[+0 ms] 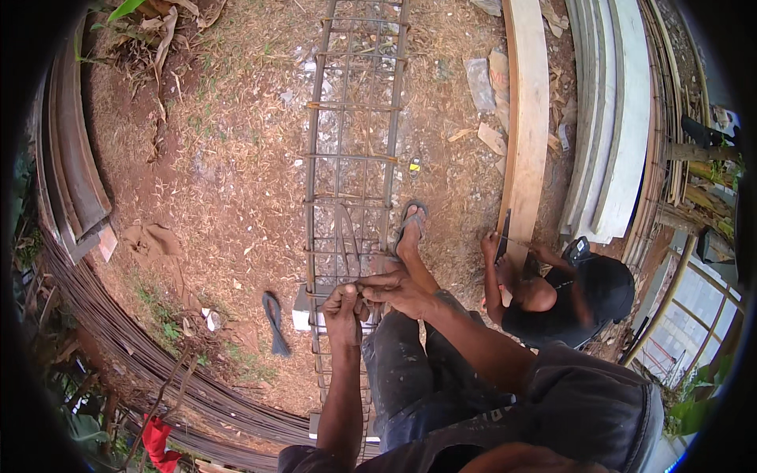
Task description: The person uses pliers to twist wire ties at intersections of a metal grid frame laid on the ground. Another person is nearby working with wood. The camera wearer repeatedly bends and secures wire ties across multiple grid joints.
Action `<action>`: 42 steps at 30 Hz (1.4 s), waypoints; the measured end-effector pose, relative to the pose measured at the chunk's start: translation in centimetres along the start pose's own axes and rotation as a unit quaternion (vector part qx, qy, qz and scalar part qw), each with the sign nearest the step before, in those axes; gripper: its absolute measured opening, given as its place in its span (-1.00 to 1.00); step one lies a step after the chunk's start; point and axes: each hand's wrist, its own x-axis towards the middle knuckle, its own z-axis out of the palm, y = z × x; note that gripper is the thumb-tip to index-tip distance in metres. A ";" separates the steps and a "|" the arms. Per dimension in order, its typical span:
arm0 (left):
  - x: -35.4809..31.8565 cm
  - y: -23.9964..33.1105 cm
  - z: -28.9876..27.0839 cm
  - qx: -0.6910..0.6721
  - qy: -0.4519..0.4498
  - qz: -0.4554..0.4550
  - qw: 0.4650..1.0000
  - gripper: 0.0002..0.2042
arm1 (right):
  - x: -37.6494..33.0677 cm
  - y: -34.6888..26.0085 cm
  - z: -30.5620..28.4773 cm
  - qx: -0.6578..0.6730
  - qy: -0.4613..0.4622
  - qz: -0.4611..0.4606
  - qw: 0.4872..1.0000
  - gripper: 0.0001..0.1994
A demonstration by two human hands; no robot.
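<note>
A long rebar cage (309, 181) with square stirrups runs away from me through the middle. Just above its near part, my left hand (344, 309) is closed in a pinch, its thumb uppermost. My right hand (400, 293) reaches in from the right, and its fingers are pinched together close to the left fingertips. Whatever lies between the fingers is too small to make out. Directly beyond my hands, a pair of thin dark bars (344, 236) slants inside the cage. A dark bundle of tie wire (275, 323) lies on the ground left of the cage.
At right a co-worker (552, 303) crouches, hands at a long plank (527, 118). White boards (623, 118) are stacked beyond it. A yellow-and-black item (415, 165) lies beside the cage. Long rods (150, 355) curve along the left; metal channels (75, 150) lie farther off.
</note>
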 end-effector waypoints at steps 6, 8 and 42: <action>-0.7 0.8 2.3 0.093 -0.065 -0.107 0.988 -0.68 | -2.6 1.3 -0.6 0.100 0.065 -0.083 0.989 -0.61; -0.6 0.6 3.8 0.161 -0.090 -0.121 0.975 -0.66 | -3.4 1.4 -2.0 0.141 0.078 -0.091 0.983 -0.61; 9.7 -0.1 28.6 0.133 -0.096 -0.158 0.974 -0.70 | -6.7 -12.2 -19.6 0.503 0.286 -0.231 0.782 -0.79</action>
